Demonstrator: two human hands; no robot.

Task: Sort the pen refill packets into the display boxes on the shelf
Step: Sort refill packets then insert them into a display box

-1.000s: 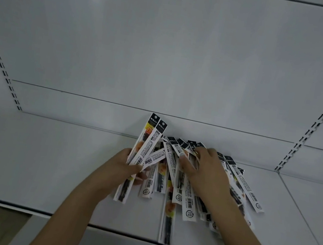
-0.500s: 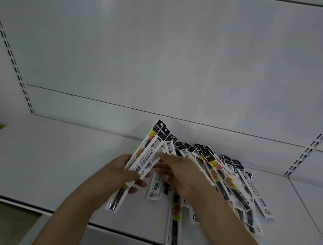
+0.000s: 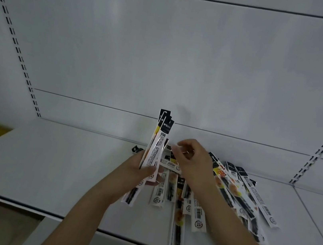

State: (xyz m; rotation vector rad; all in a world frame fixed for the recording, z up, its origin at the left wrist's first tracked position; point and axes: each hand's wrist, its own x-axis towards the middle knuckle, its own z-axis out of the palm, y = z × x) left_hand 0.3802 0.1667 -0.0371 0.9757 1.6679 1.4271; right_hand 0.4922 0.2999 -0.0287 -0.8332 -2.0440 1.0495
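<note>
Shelf edge: white metal shelf (image 3: 44,168), front lip nearest the camera, one long black-and-white refill packet (image 3: 177,229) lying lengthwise and reaching almost to that lip.
Loose stock: pile of flat white-and-black pen refill packets with barcodes and yellow-orange print (image 3: 236,192) — spread in a fan on the shelf, overlapping one another, mostly right of centre and partly under the right forearm.
Left hand: left hand (image 3: 136,173) raised just above the shelf; grip closed round a small bundle of white-and-black refill packets (image 3: 156,146), thumb across the front, bundle near upright with its black header ends topmost. Exact count in the bundle cannot be told.
Right hand: right hand (image 3: 191,158) just beside the bundle, above the pile; grip narrow, fingers curled inward. Whether it pinches a packet cannot be told — the fingertips are blurred.
Back panel: plain white rear wall (image 3: 167,49) with a horizontal seam behind the bundle top.
Uprights: slotted white shelf standards, one at far left (image 3: 14,37), one at far right (image 3: 320,150).
</note>
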